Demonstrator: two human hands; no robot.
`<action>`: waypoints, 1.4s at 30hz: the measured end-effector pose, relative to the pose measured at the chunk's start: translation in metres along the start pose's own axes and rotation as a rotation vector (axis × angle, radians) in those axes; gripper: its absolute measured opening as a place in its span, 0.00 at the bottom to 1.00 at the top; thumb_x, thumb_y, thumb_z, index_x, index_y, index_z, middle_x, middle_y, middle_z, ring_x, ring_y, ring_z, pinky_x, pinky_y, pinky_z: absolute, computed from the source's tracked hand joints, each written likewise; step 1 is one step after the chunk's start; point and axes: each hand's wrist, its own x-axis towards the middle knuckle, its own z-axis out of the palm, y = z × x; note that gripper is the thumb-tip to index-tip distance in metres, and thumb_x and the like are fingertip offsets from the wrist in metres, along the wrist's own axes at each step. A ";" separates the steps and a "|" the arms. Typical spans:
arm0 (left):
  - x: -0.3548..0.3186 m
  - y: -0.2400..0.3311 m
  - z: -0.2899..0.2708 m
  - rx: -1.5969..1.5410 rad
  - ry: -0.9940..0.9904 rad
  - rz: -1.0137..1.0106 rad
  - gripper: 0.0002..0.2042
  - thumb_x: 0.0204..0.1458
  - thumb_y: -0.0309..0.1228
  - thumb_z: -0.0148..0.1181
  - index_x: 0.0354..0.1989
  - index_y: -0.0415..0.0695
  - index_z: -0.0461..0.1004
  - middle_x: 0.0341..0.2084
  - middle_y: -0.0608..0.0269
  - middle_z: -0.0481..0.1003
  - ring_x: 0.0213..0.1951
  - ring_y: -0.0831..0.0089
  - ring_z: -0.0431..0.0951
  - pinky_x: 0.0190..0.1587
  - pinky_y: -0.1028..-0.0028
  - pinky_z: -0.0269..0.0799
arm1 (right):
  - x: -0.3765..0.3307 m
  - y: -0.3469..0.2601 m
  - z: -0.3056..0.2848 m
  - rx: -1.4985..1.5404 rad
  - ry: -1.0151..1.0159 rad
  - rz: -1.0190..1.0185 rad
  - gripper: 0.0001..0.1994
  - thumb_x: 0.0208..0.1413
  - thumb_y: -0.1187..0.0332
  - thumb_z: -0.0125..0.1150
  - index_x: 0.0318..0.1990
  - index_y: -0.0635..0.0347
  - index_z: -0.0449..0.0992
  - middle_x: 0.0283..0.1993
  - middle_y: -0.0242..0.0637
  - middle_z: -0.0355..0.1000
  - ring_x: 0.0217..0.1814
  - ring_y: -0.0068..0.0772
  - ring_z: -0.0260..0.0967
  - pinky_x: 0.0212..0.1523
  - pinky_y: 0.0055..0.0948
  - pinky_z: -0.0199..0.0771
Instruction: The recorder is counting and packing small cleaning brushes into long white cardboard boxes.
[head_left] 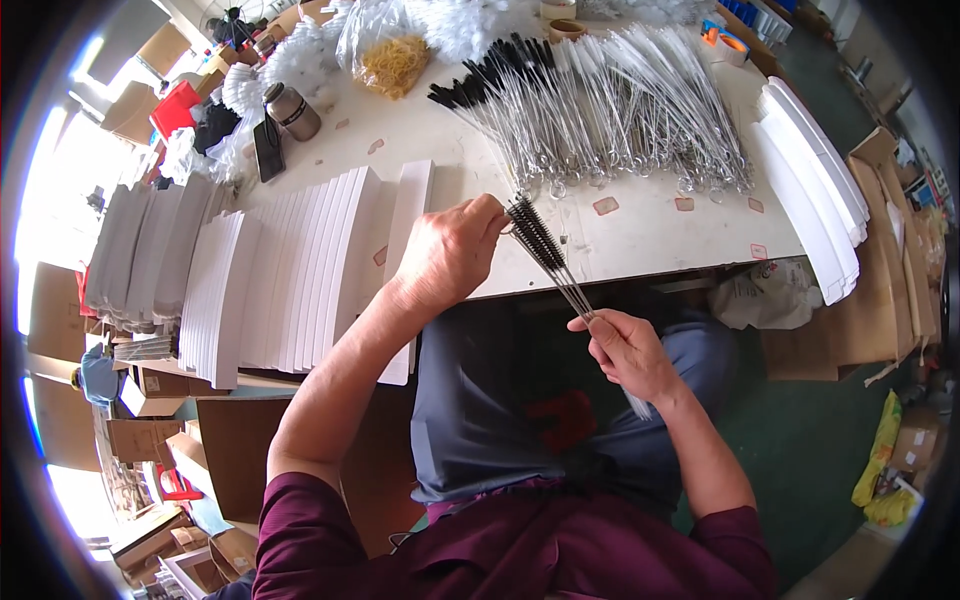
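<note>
My right hand is closed round the wire handles of a small bundle of thin brushes. Their black bristle heads point up and to the left, and the handle ends show below the fist, over my lap. My left hand is pinched beside the bristle tips at the table's near edge; what its fingers hold is too small to make out. Beyond both hands, a wide pile of wire brushes lies on the white table, looped handle ends toward me, with black bristles at left and white ones further right.
Rows of folded white boxes stand at the left, and more white card pieces lie at the right edge. A bag of yellow rubber bands, a steel flask, a phone and a tape dispenser sit further back.
</note>
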 end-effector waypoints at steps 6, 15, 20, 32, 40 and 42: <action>-0.012 0.008 0.002 0.115 -0.010 0.283 0.04 0.54 0.23 0.64 0.36 0.41 0.75 0.23 0.58 0.74 0.26 0.59 0.79 0.26 0.63 0.74 | 0.001 0.007 -0.007 -0.125 0.054 0.016 0.17 0.74 0.57 0.52 0.45 0.61 0.81 0.22 0.21 0.60 0.24 0.11 0.54 0.24 0.18 0.58; -0.059 -0.001 -0.015 0.239 0.023 -0.176 0.21 0.51 0.38 0.73 0.47 0.35 0.77 0.37 0.47 0.80 0.38 0.49 0.82 0.41 0.60 0.79 | -0.005 0.007 -0.012 -0.088 0.065 0.070 0.17 0.73 0.59 0.54 0.40 0.63 0.81 0.22 0.19 0.58 0.25 0.11 0.52 0.26 0.19 0.54; -0.072 -0.030 -0.035 0.570 -0.306 -0.681 0.34 0.51 0.55 0.70 0.52 0.33 0.76 0.43 0.40 0.78 0.49 0.45 0.80 0.53 0.54 0.75 | -0.009 0.005 -0.014 -0.099 0.111 0.078 0.17 0.73 0.58 0.55 0.40 0.64 0.82 0.22 0.18 0.58 0.24 0.09 0.51 0.23 0.18 0.52; -0.078 -0.053 -0.049 -0.668 -0.067 -1.022 0.21 0.58 0.41 0.54 0.39 0.29 0.78 0.32 0.49 0.80 0.30 0.63 0.81 0.40 0.64 0.81 | -0.011 0.004 -0.008 -0.142 0.072 0.070 0.18 0.73 0.59 0.54 0.38 0.65 0.81 0.19 0.16 0.56 0.20 0.08 0.48 0.20 0.18 0.48; -0.062 -0.060 -0.032 -1.337 0.302 -0.824 0.24 0.60 0.40 0.65 0.55 0.33 0.71 0.37 0.48 0.78 0.32 0.68 0.79 0.37 0.65 0.80 | -0.031 -0.016 0.007 0.039 -0.125 0.223 0.19 0.74 0.59 0.53 0.38 0.65 0.80 0.18 0.16 0.55 0.18 0.07 0.47 0.18 0.17 0.47; -0.056 -0.058 -0.030 -1.389 0.350 -0.820 0.24 0.60 0.38 0.65 0.57 0.33 0.70 0.37 0.46 0.78 0.33 0.67 0.79 0.38 0.65 0.80 | -0.036 -0.017 0.011 0.042 -0.213 0.222 0.19 0.74 0.58 0.53 0.38 0.66 0.80 0.18 0.17 0.55 0.18 0.08 0.47 0.18 0.17 0.47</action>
